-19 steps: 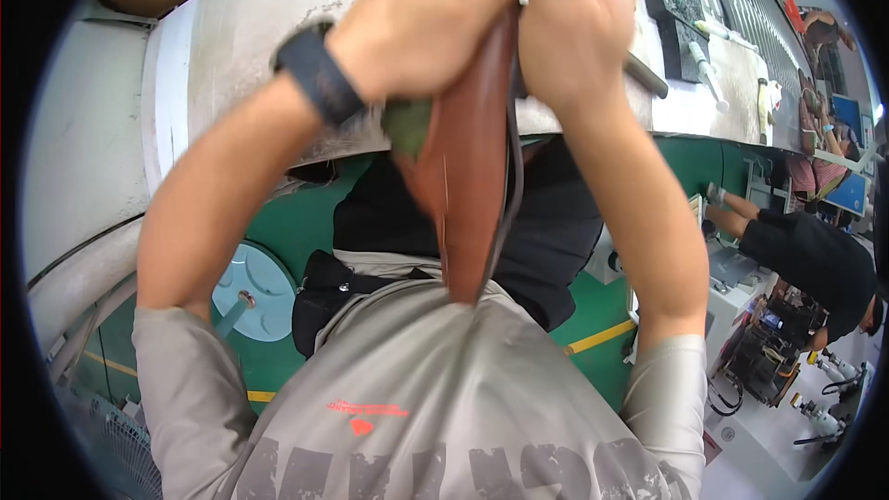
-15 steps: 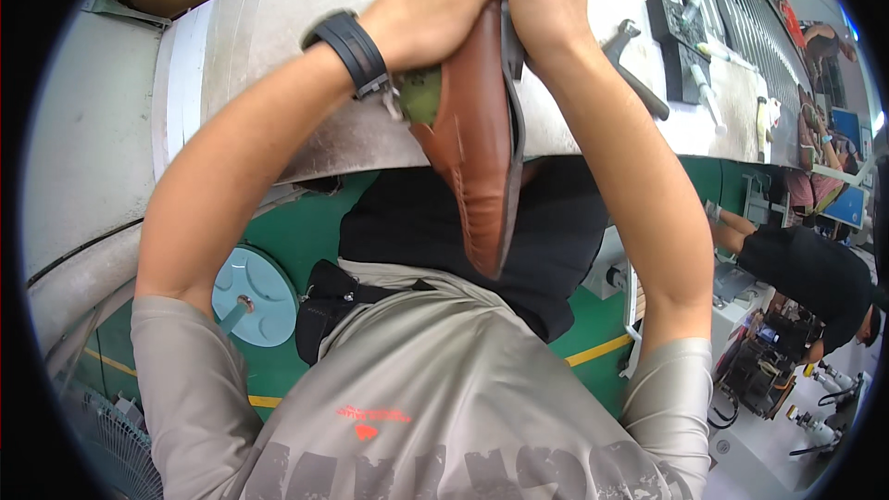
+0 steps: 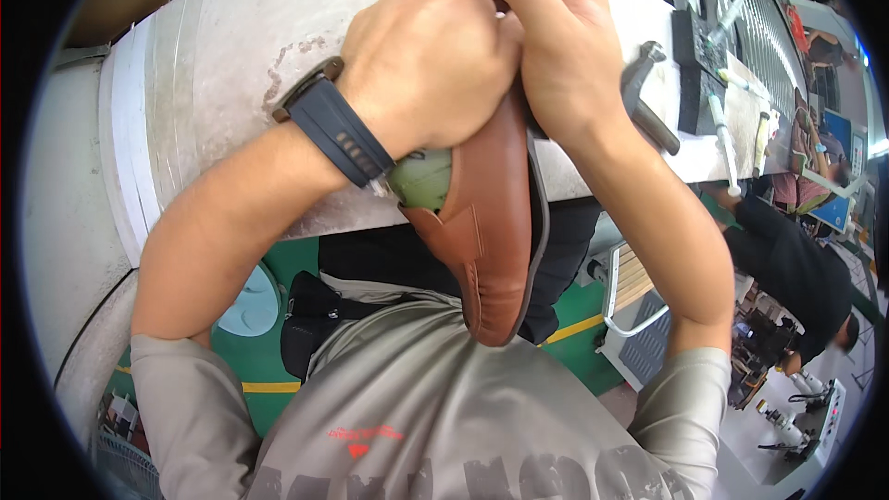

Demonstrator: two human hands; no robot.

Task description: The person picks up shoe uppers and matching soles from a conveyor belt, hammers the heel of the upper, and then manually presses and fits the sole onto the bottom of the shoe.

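A brown leather shoe [image 3: 495, 222] with a dark sole edge lies on its side, its toe pointing toward my body past the table's near edge. A green shoe last [image 3: 424, 181] shows in its opening. My left hand [image 3: 431, 65], with a dark watch on the wrist, is closed over the heel end. Against the sole side at that same end, my right hand [image 3: 572, 60] is curled with its thumb pointing away from me. The two hands meet there and hide the heel and most of the fingertips.
The pale worktable [image 3: 241, 83] carries a hammer [image 3: 648, 102] right of my hands. Beyond it stand a black holder [image 3: 694, 74] and white-handled tools [image 3: 722, 143]. Metal rollers run along the far side. A light-blue round stool [image 3: 250, 306] is below left; a person in black [image 3: 792, 259] works at right.
The shoe's toe has come closer to my body, and both hands appear larger and nearer. My right thumb now points up and away. The whole view has shifted somewhat.
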